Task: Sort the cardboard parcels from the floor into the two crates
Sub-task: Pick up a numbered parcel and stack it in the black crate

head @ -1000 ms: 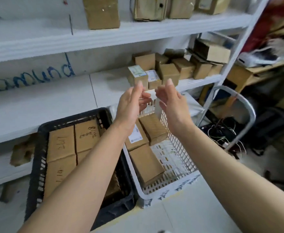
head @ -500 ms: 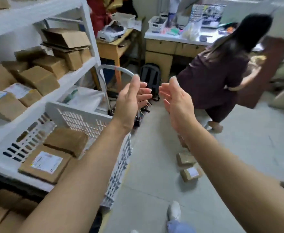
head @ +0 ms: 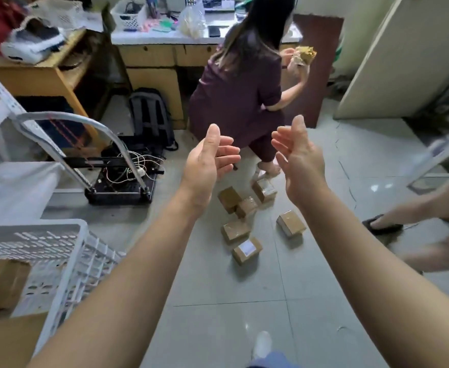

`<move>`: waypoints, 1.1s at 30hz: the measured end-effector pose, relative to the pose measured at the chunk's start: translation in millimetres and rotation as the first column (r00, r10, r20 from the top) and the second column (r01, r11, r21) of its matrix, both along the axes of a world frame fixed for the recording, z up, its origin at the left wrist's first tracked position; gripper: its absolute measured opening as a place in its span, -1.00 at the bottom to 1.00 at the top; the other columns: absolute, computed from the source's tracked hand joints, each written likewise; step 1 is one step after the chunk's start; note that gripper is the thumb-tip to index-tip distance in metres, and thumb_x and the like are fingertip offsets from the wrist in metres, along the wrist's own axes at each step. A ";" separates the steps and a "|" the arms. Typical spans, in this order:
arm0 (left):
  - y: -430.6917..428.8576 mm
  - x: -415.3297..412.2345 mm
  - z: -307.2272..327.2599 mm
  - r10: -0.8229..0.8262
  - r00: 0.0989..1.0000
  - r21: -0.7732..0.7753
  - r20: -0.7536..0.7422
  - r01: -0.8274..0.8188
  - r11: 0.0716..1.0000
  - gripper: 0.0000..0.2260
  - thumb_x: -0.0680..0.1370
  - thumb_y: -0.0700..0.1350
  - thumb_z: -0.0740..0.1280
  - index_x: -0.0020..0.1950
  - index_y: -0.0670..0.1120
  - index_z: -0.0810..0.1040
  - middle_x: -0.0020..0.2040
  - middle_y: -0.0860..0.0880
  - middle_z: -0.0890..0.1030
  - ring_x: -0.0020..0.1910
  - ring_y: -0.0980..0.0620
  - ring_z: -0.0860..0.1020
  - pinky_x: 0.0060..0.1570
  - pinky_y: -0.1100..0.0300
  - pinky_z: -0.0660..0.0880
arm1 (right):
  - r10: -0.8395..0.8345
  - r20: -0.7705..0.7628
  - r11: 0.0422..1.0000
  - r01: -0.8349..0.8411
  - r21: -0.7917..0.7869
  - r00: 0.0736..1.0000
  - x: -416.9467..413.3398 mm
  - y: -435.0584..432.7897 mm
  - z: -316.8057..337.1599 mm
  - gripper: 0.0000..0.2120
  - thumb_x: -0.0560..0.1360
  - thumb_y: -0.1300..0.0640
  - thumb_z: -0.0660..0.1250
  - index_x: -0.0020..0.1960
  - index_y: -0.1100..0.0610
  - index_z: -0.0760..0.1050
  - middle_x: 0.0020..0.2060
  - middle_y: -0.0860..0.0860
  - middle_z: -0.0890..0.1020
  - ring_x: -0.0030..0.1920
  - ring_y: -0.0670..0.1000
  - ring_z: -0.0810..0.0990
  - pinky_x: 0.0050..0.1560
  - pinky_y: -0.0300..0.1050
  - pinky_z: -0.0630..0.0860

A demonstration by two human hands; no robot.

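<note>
**On the floor ahead, parcels lie under two empty grips**

Between the outstretched forearms, a loose cluster of cardboard parcels [head: 235,231] lies on the floor [head: 244,301], below and just beyond both hands. The left grip [head: 207,166] and the right grip [head: 300,166] are wide, palms facing each other, fingers relaxed, holding nothing. The nearest, white-labelled parcel [head: 246,249] has its long axis running near-left to far-right. It sits roughly midway, so either hand could likely take it. A lone parcel [head: 291,223] lies nearer the right. At near left, the white crate [head: 32,229] holds brown cardboard. The second crate is out of view.
</note>
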State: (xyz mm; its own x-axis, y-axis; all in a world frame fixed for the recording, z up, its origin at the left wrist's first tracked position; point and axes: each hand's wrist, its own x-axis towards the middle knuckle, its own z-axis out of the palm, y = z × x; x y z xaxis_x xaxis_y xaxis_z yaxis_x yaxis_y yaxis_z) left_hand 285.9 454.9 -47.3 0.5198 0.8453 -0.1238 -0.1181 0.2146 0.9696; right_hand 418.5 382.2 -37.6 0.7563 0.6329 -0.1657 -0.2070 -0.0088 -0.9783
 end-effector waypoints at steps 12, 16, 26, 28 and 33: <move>9.0 168.4 -29.9 -0.040 0.999 -0.085 -0.014 0.039 0.996 -0.61 0.62 0.17 0.09 -0.04 -0.10 0.54 -0.12 -0.07 0.64 -0.08 -0.01 0.64 0.11 0.04 0.51 | -0.181 -0.022 0.980 0.179 -0.082 0.983 172.1 -28.1 -36.3 -0.64 0.57 -0.18 0.17 -0.07 0.08 0.55 -0.03 0.00 0.65 0.05 -0.04 0.62 0.22 -0.07 0.46; 38.7 197.1 -39.7 -0.045 0.998 -0.098 -0.042 0.040 0.994 -0.61 0.63 0.16 0.09 -0.04 -0.10 0.55 -0.11 -0.08 0.64 -0.07 -0.01 0.64 0.11 0.04 0.52 | -0.174 -0.048 0.980 0.169 -0.105 0.984 192.5 -2.1 -49.2 -0.66 0.57 -0.17 0.17 -0.08 0.08 0.54 -0.04 -0.02 0.64 0.04 -0.06 0.61 0.13 -0.15 0.46; 173.5 238.5 -92.6 -0.020 0.993 -0.170 -0.114 0.001 0.985 -0.61 0.62 0.16 0.10 -0.07 -0.09 0.55 -0.15 -0.06 0.63 -0.09 -0.02 0.61 0.06 0.06 0.51 | -0.104 -0.087 0.974 0.084 -0.209 0.991 225.2 141.4 -100.4 -0.61 0.57 -0.16 0.20 0.02 0.15 0.55 -0.02 0.02 0.64 -0.14 -0.16 0.64 -0.06 -0.24 0.44; 200.4 241.2 -111.5 -0.001 0.990 -0.185 -0.141 -0.025 0.982 -0.62 0.62 0.16 0.11 -0.09 -0.08 0.55 -0.18 -0.05 0.63 -0.10 -0.03 0.60 0.04 0.07 0.50 | -0.072 -0.091 0.967 0.047 -0.249 0.993 229.4 171.8 -120.3 -0.63 0.56 -0.17 0.20 -0.02 0.12 0.56 -0.02 0.02 0.65 -0.03 -0.09 0.62 0.02 -0.19 0.45; 243.6 249.9 -166.9 0.035 0.969 -0.252 -0.246 -0.099 0.963 -0.61 0.62 0.17 0.10 -0.11 -0.08 0.54 -0.21 -0.03 0.63 -0.15 0.01 0.60 0.00 0.11 0.49 | 0.013 -0.132 0.927 -0.061 -0.370 0.991 240.9 227.8 -178.6 -0.62 0.55 -0.18 0.20 -0.09 0.11 0.56 -0.01 0.04 0.65 0.04 -0.03 0.59 0.21 -0.09 0.45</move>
State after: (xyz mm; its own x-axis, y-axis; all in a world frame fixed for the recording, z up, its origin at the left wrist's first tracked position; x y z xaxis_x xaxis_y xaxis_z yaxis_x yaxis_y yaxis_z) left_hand 535.7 698.5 -214.3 0.3916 0.7987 -0.4569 0.0853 0.4629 0.8823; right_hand 659.3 610.0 -216.2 0.6914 0.5345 -0.4861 -0.3196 -0.3771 -0.8693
